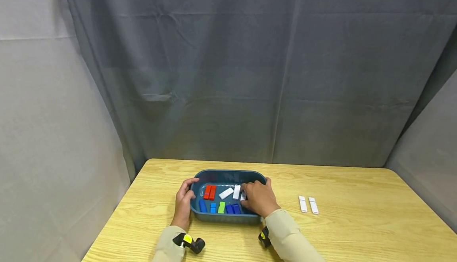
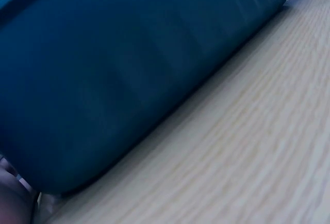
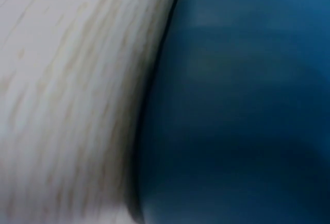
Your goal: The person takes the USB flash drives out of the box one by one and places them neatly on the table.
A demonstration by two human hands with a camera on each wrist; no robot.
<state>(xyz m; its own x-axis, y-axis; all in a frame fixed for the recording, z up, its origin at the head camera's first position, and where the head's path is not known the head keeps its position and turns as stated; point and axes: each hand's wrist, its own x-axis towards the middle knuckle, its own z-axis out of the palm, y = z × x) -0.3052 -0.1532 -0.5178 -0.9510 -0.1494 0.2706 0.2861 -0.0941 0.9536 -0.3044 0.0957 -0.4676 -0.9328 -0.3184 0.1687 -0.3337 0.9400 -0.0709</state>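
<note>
- Evidently, your right hand (image 1: 260, 197) holds a small white oblong plastic-looking block (image 1: 243, 197) inside the right end of a dark teal, round-cornered plastic tub (image 1: 225, 218); thumb and fingertips bend about it and partly hide it.
- Your left hand (image 1: 183, 202) grips the tub's left end, its thumb at the rim and its fingers curved against the outside.
- Expect the block to be light, stiff and smooth, perhaps slick; a pinch across its long edges should suit it better than one on its flat top.
- The tub looks light and fairly rigid, so it may slide if bumped; its rim gives you the surest hold.
- Close left of your right fingers lie an upright white block (image 1: 236, 192) and a slanted white block (image 1: 226, 193); they, and the tub's right wall, leave you little finger room.
- Nearer the front wall are two dark blue blocks (image 1: 233, 209), a lime green block (image 1: 221, 207) and two lighter blue blocks (image 1: 202, 205); two red blocks (image 1: 209, 192) sit behind at left.
- Two more white blocks (image 1: 308, 205) lie on the pale wood-grain table (image 1: 357, 214), right of the tub.
</note>
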